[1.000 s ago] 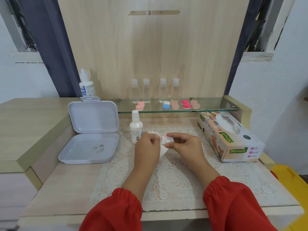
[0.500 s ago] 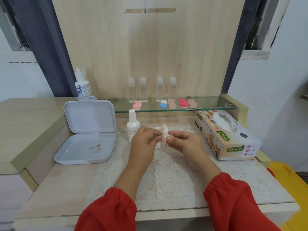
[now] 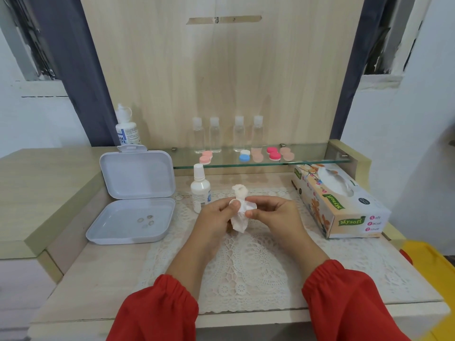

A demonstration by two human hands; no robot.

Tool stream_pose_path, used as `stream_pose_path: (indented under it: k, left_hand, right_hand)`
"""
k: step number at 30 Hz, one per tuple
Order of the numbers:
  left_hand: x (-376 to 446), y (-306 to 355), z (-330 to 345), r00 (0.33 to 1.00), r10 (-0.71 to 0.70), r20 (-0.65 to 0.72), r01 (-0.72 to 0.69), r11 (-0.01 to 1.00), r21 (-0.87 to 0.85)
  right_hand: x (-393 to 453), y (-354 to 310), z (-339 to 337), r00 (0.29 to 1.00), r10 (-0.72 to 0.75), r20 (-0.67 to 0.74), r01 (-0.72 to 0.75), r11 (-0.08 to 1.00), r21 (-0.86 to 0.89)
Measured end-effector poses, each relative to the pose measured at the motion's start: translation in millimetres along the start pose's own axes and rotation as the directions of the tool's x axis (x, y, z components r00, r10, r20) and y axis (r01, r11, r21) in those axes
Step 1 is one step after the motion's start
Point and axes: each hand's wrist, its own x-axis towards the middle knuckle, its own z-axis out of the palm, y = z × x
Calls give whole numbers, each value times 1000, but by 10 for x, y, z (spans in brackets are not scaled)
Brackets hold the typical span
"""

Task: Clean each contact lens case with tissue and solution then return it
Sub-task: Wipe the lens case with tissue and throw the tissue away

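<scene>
Glass shelf point(image 3: 307, 160) is holding five closed cases. Both hands, left hand point(image 3: 213, 219) and right hand point(image 3: 275, 216), are pinching one white lens case point(image 3: 232, 202) wrapped in tissue point(image 3: 240, 215) over the bench point(image 3: 81, 274), mid-wipe. Which shelf cases are already cleaned, I cannot tell.

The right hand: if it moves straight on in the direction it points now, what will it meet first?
The right hand points toward the left, and already pinches the tissue. Straight on, it would probably meet the left hand first, just across the tissue, though depth is unclear.
</scene>
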Motion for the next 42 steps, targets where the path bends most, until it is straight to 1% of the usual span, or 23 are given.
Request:
stream_pose_path:
  k: [1,4,5,7,9,11,14,15,18,20,22,24,25,27,29,30,34,36,37,38,40,41,42]
  left_hand:
    - [4,-12,-9,999,29,-35,-28,1000,7]
    - [8,2,-6,986,51,-159,-58,998,-38]
    - [7,10,0,985,67,-159,-75,996,-42]
    - [-6,8,10,990,102,-99,-107,993,-40]
    - [-7,-17,4,989,135,-65,-134,991,23]
    - [-4,-30,-2,984,160,-79,-155,986,63]
    - [9,-33,6,979,162,-123,-157,986,50]
    - [9,-28,13,978,166,-126,-160,986,53]
    - [29,-37,-8,975,175,-133,-168,983,68]
    - [39,-35,-39,977,165,-135,-161,986,40]
    - [42,-26,-66,979,154,-135,-152,988,26]
    - [35,-16,-76,979,159,-125,-152,986,62]
    - [28,-11,-72,979,167,-116,-158,984,84]
    - [18,-5,-63,978,187,-90,-175,977,125]
    - [8,-4,-52,978,200,-65,-189,971,147]
    - [6,-2,-48,978,199,-60,-188,971,148]
    - [12,-11,-44,982,178,-64,-167,975,149]
    - [16,-15,-47,983,166,-80,-156,981,113]
    - [21,-16,-54,983,160,-93,-153,985,83]
    - [23,-15,-63,982,156,-103,-151,987,59]
    - [23,-13,-77,983,153,-99,-150,988,38]
    - [23,-16,-77,985,152,-82,-149,988,40]
    - [19,-19,-73,987,151,-60,-149,988,48]
  right_hand:
    - [0,6,7,1000,-4,-6,4,1000,-8]
    - [3,27,31,1000,-23,-11,23,1000,-1]
    - [-1,21,32,1000,-26,-8,26,1000,16]
    - [-4,-1,14,1000,-24,-3,24,999,42]
    - [-9,-28,-3,1000,-14,25,13,999,42]
    - [-19,-11,2,998,16,57,-17,1000,17]
    - [-33,40,48,990,130,48,-128,990,-59]
    - [-39,39,64,988,142,53,-140,989,-49]
    - [-17,23,50,986,148,78,-151,988,25]
    - [-7,24,19,985,158,67,-162,986,47]
    - [11,31,-8,985,171,8,-172,982,73]
    - [27,-3,-18,981,191,-39,-185,975,127]
    - [32,-25,-17,973,227,-26,-218,957,193]
    - [27,-64,-15,949,307,74,-314,890,331]
    - [20,-69,-20,934,327,145,-358,860,363]
    - [23,-65,-19,936,324,137,-352,861,368]
    - [37,-49,-27,939,342,33,-327,859,393]
    - [48,-25,-47,947,320,-1,-298,884,360]
    - [54,-8,-59,956,289,-43,-261,911,320]
    - [56,-3,-69,966,235,-108,-202,947,251]
    - [49,-11,-75,972,68,-223,-54,996,69]
    - [42,-12,-69,973,-16,-232,11,1000,-24]
    - [28,-14,-54,975,-87,-204,67,992,-105]
